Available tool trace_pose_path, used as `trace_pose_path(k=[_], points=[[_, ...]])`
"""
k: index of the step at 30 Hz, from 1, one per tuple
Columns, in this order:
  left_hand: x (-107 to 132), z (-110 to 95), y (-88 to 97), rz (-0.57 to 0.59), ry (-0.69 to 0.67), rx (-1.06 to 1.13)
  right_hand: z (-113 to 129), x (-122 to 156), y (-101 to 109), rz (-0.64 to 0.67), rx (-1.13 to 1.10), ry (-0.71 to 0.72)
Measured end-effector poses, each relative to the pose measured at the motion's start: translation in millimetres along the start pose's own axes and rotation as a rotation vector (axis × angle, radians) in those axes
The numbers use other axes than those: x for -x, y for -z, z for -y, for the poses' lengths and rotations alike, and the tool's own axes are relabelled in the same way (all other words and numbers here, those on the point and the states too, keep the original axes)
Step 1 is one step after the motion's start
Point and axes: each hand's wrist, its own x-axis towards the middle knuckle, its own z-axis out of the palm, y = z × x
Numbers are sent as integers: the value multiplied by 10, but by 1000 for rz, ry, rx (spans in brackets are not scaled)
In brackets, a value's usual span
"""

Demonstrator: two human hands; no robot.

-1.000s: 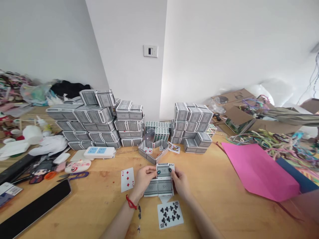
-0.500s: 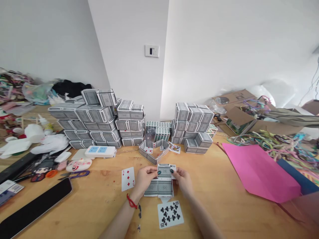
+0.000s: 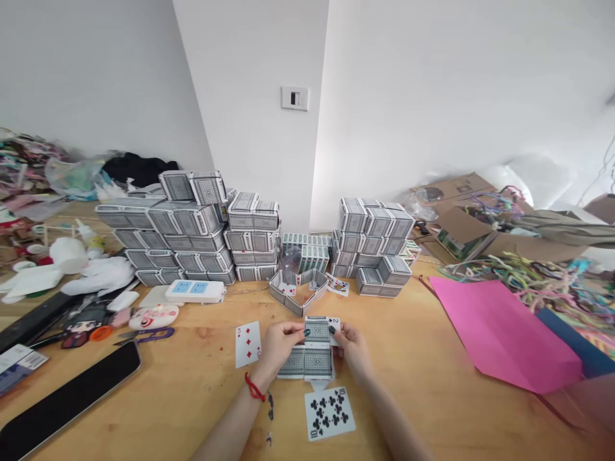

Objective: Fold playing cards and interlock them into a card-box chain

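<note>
In the middle of the table, a small block of folded playing cards (image 3: pixel 304 363) with grey patterned backs lies between my hands. My left hand (image 3: pixel 283 346) pinches the left edge of its upper part, thumb on top. My right hand (image 3: pixel 352 344) pinches a playing card (image 3: pixel 334 323) marked 2 at the upper right of the block, the thumb on its face. The fingers beneath are hidden. A ten of clubs (image 3: pixel 329 414) lies face up just below the block, and a three of diamonds (image 3: pixel 248 344) lies left of my left hand.
Stacked card blocks (image 3: pixel 187 243) stand at the back left, with another stack (image 3: pixel 377 243) at the back right. Between them sits an open card ring (image 3: pixel 302 306). Scissors (image 3: pixel 152 334), a phone-like black slab (image 3: pixel 72 400) and a power strip (image 3: pixel 195 291) lie left; pink paper (image 3: pixel 504 333) lies right.
</note>
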Motion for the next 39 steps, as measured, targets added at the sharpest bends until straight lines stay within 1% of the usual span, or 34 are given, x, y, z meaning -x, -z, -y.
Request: trace_pose_path(k=[3, 7, 11, 15, 18, 21, 24, 27, 32, 39], points=[[1, 4, -4, 5, -2, 11, -3, 4, 3, 32, 71, 27], [8, 9, -2, 41, 7, -16, -2, 5, 12, 60, 136, 68], [14, 8, 1, 54, -14, -91, 20, 6, 22, 94, 167, 96], [4, 3, 5, 54, 0, -56, 69, 26, 6, 98, 179, 112], [-14, 16, 19, 117, -9, -30, 98, 49, -30, 108, 163, 124], [-34, 53, 38, 158, -36, -91, 90, 55, -59, 97, 167, 123], [-44, 80, 51, 145, -56, -128, 56, 40, -56, 72, 211, 134], [-36, 56, 57, 163, -60, -69, 39, 27, -33, 85, 240, 166], [-1, -40, 44, 133, 18, 24, 77, 49, -37, 138, 223, 177], [6, -38, 15, 67, 41, -3, 73, 65, -85, 107, 241, 195]])
